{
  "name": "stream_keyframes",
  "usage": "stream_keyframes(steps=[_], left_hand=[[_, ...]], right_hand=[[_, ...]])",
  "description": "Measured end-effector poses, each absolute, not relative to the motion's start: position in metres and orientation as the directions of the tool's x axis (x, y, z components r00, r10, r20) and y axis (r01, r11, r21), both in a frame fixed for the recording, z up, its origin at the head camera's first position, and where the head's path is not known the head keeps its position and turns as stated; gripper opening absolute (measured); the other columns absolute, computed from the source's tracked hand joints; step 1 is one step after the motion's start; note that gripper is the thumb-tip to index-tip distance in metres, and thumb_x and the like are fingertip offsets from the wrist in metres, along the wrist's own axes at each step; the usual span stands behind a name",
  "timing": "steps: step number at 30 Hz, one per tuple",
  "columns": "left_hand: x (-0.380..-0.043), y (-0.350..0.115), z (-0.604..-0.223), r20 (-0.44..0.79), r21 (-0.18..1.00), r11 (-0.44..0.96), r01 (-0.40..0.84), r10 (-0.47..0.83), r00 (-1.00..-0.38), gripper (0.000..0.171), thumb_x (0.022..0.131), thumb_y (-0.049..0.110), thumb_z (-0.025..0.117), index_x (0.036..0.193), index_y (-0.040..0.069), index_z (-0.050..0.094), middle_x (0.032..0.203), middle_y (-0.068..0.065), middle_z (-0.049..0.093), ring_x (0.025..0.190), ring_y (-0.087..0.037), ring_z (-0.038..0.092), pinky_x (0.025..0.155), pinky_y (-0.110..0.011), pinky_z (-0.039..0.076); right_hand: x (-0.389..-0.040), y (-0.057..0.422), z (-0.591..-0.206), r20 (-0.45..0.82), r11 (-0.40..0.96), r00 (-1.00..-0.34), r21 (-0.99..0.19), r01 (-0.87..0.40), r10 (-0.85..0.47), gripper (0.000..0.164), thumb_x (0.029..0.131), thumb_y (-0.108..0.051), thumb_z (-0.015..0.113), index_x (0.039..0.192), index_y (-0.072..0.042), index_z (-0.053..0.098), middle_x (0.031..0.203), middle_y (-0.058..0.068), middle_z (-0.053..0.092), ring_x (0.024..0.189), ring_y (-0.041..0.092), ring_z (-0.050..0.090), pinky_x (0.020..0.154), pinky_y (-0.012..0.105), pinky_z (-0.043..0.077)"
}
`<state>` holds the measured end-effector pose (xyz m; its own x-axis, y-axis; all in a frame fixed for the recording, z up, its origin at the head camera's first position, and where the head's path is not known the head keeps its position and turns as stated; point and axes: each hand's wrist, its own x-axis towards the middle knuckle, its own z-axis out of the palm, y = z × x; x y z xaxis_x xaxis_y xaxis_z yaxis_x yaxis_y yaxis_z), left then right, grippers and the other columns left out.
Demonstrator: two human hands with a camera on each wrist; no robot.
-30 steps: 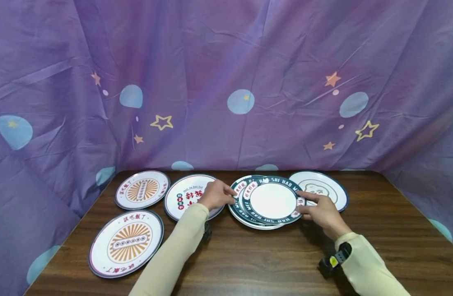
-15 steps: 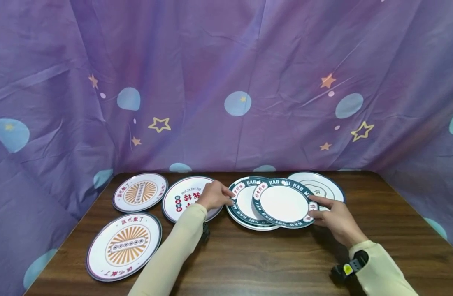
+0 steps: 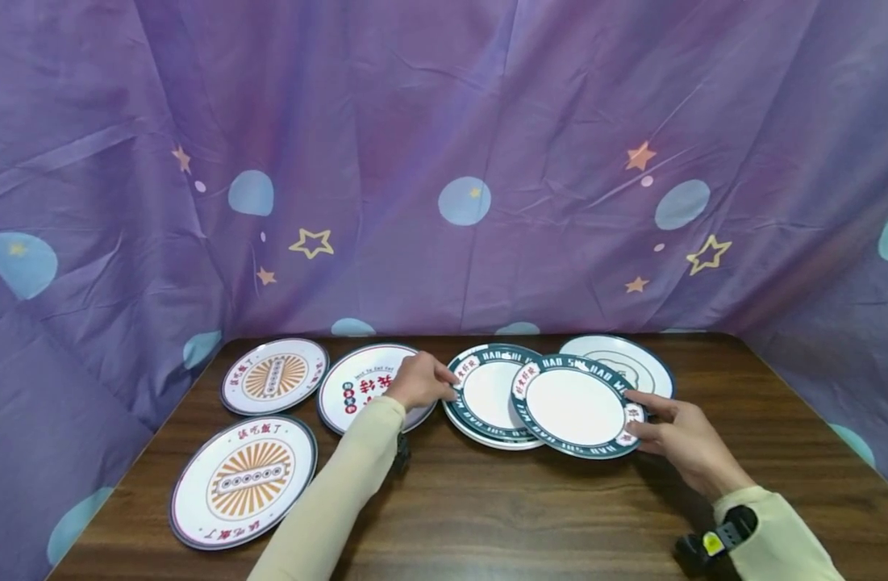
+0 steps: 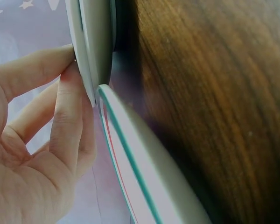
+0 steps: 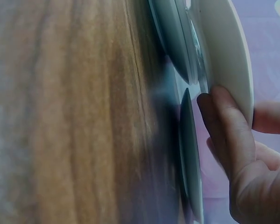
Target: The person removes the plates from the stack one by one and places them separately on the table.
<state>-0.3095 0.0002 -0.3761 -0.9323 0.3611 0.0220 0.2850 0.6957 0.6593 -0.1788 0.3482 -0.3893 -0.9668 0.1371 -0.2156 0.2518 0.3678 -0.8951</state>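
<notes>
My left hand (image 3: 422, 381) has its thumb and fingertips at the left rim of a green-banded white plate (image 3: 487, 393), the top one of a small stack. The left wrist view shows those fingertips (image 4: 67, 70) meeting at the rim. My right hand (image 3: 683, 440) pinches the right rim of another green-banded plate (image 3: 574, 407), with the thumb on one face and fingers on the other, as the right wrist view shows its pale underside (image 5: 226, 56). This plate is raised and overlaps the stack's right part in the head view.
Beside my left hand lies a plate with red lettering (image 3: 371, 379). Two plates with orange sunbursts, one farther back (image 3: 275, 377) and one nearer (image 3: 243, 482), lie at the left. Behind the held plate is a line-drawn plate (image 3: 650, 371). A purple curtain (image 3: 385, 161) backs the wooden table (image 3: 487, 516).
The right hand has moved its plate rightward and slightly toward me, off most of the stack, uncovering more of the plate below. The left hand has stayed at the stack's left rim.
</notes>
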Motion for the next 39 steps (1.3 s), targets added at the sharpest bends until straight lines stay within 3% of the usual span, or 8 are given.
stream_keyframes(steps=[7,12,17,22,29,35,39], left_hand=[[-0.31,0.0,-0.373,0.018,0.633,0.711,0.307,0.383,-0.923,0.024,0.074,0.013,0.085,0.097,0.013,0.081,0.085,-0.001,0.078,0.081,-0.011,0.061,0.085,-0.027,0.052],[-0.312,0.0,-0.373,0.011,0.619,0.719,0.316,0.394,-0.919,0.024,0.074,0.013,0.085,0.097,0.013,0.081,0.084,-0.002,0.077,0.081,-0.011,0.06,0.084,-0.027,0.051],[-0.313,0.0,-0.372,-0.001,0.628,0.716,0.305,0.392,-0.92,0.023,0.074,0.013,0.085,0.097,0.012,0.081,0.084,-0.002,0.077,0.081,-0.011,0.059,0.084,-0.027,0.051],[-0.313,0.0,-0.372,-0.005,0.634,0.711,0.305,0.399,-0.917,0.023,0.075,0.012,0.085,0.098,0.012,0.081,0.084,-0.002,0.077,0.08,-0.011,0.059,0.083,-0.027,0.051],[-0.314,0.0,-0.371,-0.015,0.642,0.707,0.297,0.398,-0.917,0.024,0.076,0.012,0.084,0.099,0.012,0.081,0.084,-0.002,0.076,0.081,-0.011,0.059,0.083,-0.026,0.05],[-0.313,0.0,-0.371,-0.029,0.656,0.702,0.278,0.391,-0.92,0.024,0.077,0.012,0.084,0.1,0.011,0.08,0.086,-0.002,0.075,0.084,-0.013,0.059,0.084,-0.028,0.05],[-0.313,-0.001,-0.372,-0.033,0.664,0.695,0.274,0.394,-0.919,0.024,0.077,0.011,0.084,0.1,0.011,0.08,0.087,-0.003,0.075,0.083,-0.013,0.059,0.082,-0.027,0.051]], right_hand=[[-0.174,0.349,-0.392,-0.223,0.374,-0.968,-0.893,0.25,0.114,0.067,0.095,-0.005,0.061,0.154,0.003,0.032,0.157,0.03,0.027,0.091,0.003,0.063,0.08,0.024,0.058],[-0.17,0.349,-0.394,-0.192,0.351,-0.978,-0.913,0.209,0.084,0.067,0.093,-0.005,0.065,0.152,0.005,0.035,0.144,0.027,0.042,0.088,0.006,0.064,0.077,0.025,0.059],[-0.17,0.345,-0.394,-0.201,0.345,-0.978,-0.916,0.206,0.051,0.067,0.092,-0.005,0.065,0.152,0.003,0.036,0.125,0.014,0.055,0.087,0.006,0.064,0.077,0.028,0.059],[-0.169,0.335,-0.393,-0.244,0.322,-0.97,-0.917,0.234,0.011,0.067,0.092,-0.009,0.067,0.152,-0.001,0.039,0.129,0.015,0.055,0.09,0.011,0.066,0.079,0.033,0.06],[-0.167,0.323,-0.392,-0.227,0.253,-0.961,-0.95,0.183,-0.156,0.069,0.091,-0.01,0.068,0.151,0.004,0.036,0.122,0.009,0.063,0.091,0.015,0.071,0.081,0.036,0.062],[-0.165,0.312,-0.392,-0.221,0.224,-0.945,-0.96,0.167,-0.242,0.07,0.089,-0.009,0.07,0.15,0.003,0.04,0.143,0.027,0.048,0.092,0.016,0.071,0.083,0.039,0.062],[-0.163,0.307,-0.394,-0.182,0.168,-0.915,-0.977,0.129,-0.361,0.067,0.09,-0.005,0.067,0.15,0.005,0.038,0.128,0.018,0.062,0.093,0.02,0.073,0.083,0.042,0.061]])
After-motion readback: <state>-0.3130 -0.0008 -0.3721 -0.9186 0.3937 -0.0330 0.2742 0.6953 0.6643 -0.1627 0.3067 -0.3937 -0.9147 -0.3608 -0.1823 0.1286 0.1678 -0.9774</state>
